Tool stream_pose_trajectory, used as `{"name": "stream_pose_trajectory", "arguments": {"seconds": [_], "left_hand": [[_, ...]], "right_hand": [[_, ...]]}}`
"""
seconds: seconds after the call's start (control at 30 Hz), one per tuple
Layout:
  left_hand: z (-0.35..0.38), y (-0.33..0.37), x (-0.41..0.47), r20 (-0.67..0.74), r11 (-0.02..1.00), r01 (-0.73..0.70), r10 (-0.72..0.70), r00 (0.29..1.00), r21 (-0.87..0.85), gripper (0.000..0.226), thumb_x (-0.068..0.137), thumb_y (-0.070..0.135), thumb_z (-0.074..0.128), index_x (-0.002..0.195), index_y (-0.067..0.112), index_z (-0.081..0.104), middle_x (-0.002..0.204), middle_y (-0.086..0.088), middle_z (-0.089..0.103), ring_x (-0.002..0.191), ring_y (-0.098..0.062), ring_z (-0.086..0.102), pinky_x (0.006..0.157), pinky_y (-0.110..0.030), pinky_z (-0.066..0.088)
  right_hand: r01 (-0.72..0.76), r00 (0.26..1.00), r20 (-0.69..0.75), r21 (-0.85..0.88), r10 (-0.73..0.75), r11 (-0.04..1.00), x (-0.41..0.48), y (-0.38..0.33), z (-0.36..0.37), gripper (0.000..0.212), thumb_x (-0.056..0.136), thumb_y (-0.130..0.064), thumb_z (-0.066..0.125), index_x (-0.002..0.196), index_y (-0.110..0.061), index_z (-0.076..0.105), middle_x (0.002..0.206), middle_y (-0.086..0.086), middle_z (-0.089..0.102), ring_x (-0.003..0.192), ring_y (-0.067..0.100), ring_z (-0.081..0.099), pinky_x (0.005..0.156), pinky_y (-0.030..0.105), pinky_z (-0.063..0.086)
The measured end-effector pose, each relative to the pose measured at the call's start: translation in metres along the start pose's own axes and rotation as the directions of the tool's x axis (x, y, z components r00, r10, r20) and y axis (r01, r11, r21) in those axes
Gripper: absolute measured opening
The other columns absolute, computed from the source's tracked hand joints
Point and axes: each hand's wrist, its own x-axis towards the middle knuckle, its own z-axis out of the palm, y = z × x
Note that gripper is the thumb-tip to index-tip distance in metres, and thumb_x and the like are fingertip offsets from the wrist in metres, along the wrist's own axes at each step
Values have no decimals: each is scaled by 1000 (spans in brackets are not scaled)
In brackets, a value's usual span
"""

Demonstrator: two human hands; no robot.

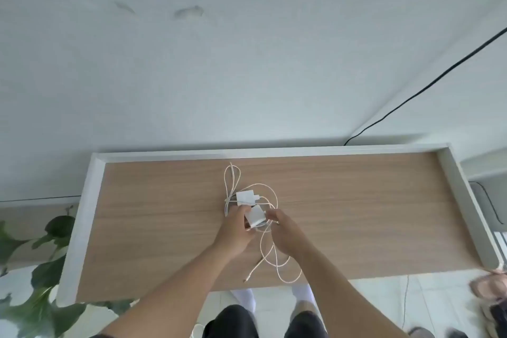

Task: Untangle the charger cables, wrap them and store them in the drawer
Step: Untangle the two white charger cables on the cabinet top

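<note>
- Gripping the nearer white square charger block (254, 216), the left hand (236, 230) curls round it.
- Right hand (285, 232) pinches the tangled white cables (273, 251) on the wood-grain worktop (356, 214).

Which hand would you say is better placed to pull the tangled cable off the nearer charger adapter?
Probably right: the right hand pinches the cable, while the left hand steadies the adapter.

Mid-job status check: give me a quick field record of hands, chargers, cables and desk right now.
left hand: grips near charger block
right hand: appears to pinch cables beside that block
far charger block: lies on desk, untouched
cables: tangled, unwrapped, loops spread toward far and near desk edges
drawer: not in view
</note>
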Motion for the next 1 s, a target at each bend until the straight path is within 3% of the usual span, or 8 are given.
{"name": "stream_pose_trajectory", "arguments": {"seconds": [0.2, 0.33, 0.47, 0.53, 0.63, 0.73, 0.87, 1.0], "left_hand": [[-8, -5, 0, 4, 987, 48, -49, 999, 154, 61, 83, 22, 87, 142, 25, 69, 132, -2, 53, 124, -25, 63, 105, -38, 53], [-28, 2, -12, 66, 991, -37, 29, 997, 130, 60, 82, 32, 90, 139, 23, 73, 130, 10, 56, 114, -13, 67, 102, -37, 59], [-61, 22, -34, 42, 986, -160, 158, 986, 48, 56, 83, 37, 95, 133, 20, 78, 116, 14, 56, 92, 4, 63, 83, -11, 52], [-83, 33, -49, 12, 984, -179, 179, 984, -6, 56, 82, 41, 95, 131, 19, 79, 116, 17, 58, 96, 0, 65, 81, -12, 50], [-116, 49, -74, -31, 970, -194, 191, 981, -149, 48, 85, 41, 93, 129, 26, 80, 119, 14, 63, 106, -8, 70, 89, -24, 58], [-146, 65, -99, -74, 915, -195, 181, 981, -353, 35, 88, 26, 93, 122, 29, 83, 116, 11, 64, 100, -14, 73, 82, -25, 56], [-174, 85, -129, -145, 824, -209, 155, 977, -526, 39, 79, 31, 92, 115, 20, 84, 112, 6, 66, 94, -11, 73, 83, -26, 55], [-199, 94, -150, -258, 724, -284, 151, 954, -629, 47, 77, 35, 83, 120, 15, 84, 118, -1, 71, 96, -16, 73, 84, -25, 60]], "right_hand": [[60, 995, 87, -39, -56, 997, -4, 9, 3, 60, 102, 7, 34, 153, -19, 55, 140, -6, 71, 132, 14, 63, 102, 21, 41], [150, 989, 25, -89, -148, 985, -16, -3, -3, 45, 112, -19, 51, 155, -31, 55, 129, -5, 69, 107, 12, 66, 97, 26, 49], [229, 971, -25, -166, -236, 959, -32, -14, -10, 19, 109, -33, 63, 125, -41, 70, 107, -13, 61, 85, -4, 57, 79, 14, 42], [240, 967, -45, -166, -250, 957, -42, -23, -15, 8, 108, -41, 65, 101, -45, 66, 105, -14, 60, 82, -5, 55, 78, 18, 42], [268, 955, -89, -152, -283, 951, -49, -34, -23, 28, 106, -53, 66, 82, -37, 68, 110, -9, 61, 88, 0, 57, 82, 25, 41], [324, 933, -130, -111, -337, 940, -56, -50, -33, 39, 102, -56, 70, 76, -27, 71, 114, -10, 62, 109, 8, 62, 92, 28, 45], [394, 897, -137, -185, -420, 900, -67, -78, -43, 29, 100, -46, 76, 80, -26, 71, 116, -11, 63, 122, 8, 50, 97, 16, 38], [396, 876, -145, -330, -460, 857, -62, -93, -50, 17, 99, -42, 77, 87, -31, 75, 118, -10, 58, 124, 18, 42, 107, 31, 41]]}}
